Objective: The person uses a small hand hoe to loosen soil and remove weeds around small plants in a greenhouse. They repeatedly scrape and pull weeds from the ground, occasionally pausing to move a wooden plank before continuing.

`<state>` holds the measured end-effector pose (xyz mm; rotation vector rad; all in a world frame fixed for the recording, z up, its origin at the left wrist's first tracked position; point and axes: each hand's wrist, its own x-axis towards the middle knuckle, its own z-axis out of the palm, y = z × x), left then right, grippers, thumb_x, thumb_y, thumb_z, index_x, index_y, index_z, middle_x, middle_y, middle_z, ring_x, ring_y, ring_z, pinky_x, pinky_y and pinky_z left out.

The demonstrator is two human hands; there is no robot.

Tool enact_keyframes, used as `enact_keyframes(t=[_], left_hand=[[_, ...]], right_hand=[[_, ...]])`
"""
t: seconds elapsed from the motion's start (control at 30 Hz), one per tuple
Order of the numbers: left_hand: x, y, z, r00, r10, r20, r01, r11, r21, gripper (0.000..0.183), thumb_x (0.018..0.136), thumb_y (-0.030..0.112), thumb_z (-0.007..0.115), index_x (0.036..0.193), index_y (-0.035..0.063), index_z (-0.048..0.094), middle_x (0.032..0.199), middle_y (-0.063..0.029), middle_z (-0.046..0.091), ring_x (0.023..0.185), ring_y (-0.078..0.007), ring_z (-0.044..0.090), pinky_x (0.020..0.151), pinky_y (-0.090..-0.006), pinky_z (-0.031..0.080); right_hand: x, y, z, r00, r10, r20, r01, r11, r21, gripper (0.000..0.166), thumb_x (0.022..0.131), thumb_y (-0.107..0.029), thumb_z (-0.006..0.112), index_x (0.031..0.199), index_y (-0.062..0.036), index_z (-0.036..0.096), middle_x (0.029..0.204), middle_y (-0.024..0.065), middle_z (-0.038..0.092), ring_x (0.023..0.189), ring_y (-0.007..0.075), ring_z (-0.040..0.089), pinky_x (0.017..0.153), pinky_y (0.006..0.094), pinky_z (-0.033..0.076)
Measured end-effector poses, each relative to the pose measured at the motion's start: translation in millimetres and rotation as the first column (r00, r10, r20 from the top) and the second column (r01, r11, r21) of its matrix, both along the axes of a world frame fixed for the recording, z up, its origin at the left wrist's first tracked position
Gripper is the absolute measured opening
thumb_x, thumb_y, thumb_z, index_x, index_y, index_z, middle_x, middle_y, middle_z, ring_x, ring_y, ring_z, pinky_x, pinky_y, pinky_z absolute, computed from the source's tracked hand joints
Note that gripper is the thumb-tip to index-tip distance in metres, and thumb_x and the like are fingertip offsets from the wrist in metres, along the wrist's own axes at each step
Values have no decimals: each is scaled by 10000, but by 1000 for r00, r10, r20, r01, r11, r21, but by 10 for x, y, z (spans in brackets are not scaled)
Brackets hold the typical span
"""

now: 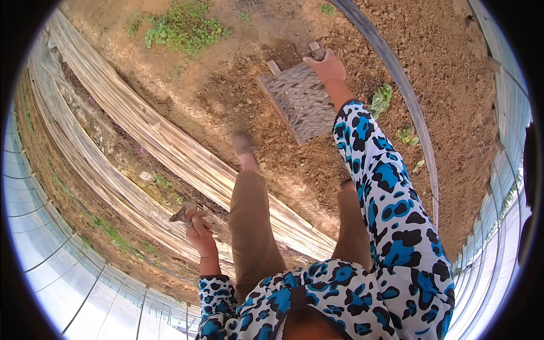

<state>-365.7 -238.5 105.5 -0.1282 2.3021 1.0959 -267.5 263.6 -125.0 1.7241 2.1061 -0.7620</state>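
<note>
My right hand (330, 68) grips the upper edge of a low wooden stool or frame with a woven strap seat (304, 100). Two short wooden leg ends stick out past that edge, and part of the right side is behind my hand and arm. A dark lump, too unclear to name, shows at my fingertips. Lower down at the left, my left hand (199, 229) is closed around a small brownish tool or piece (178, 215) with a flared end; the rest is hidden in the fingers.
Long strips of bunched plastic sheeting (140, 127) run diagonally under my legs. Weeds (182, 29) grow on the cracked soil ahead. A dark hose (393, 68) curves along the right, near a leafy plant (381, 100). Greenhouse walls (508, 140) rise on both sides.
</note>
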Motion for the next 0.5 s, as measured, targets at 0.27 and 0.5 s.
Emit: enact_keyframes(t=[0.27, 0.5], left_hand=[[-397, -976, -215, 988, -9, 156, 65, 932, -357, 278, 1023, 223, 462, 1110, -19, 569, 822, -87, 687, 519, -123, 560, 487, -266, 459], [-597, -1477, -9, 893, -100, 439, 341, 787, -514, 314, 1017, 327, 474, 1047, 32, 578, 736, -102, 669, 526, -175, 615, 493, -322, 499]], right_hand=[[207, 73, -305, 995, -2, 96, -29, 947, 321, 728, 766, -722, 604, 1120, -86, 629, 851, 147, 716, 766, 343, 696, 666, 466, 553], [236, 158, -428, 987, 56, 153, -115, 902, 416, 708, 812, -698, 579, 1131, -67, 624, 752, 143, 700, 629, 318, 680, 547, 444, 551]])
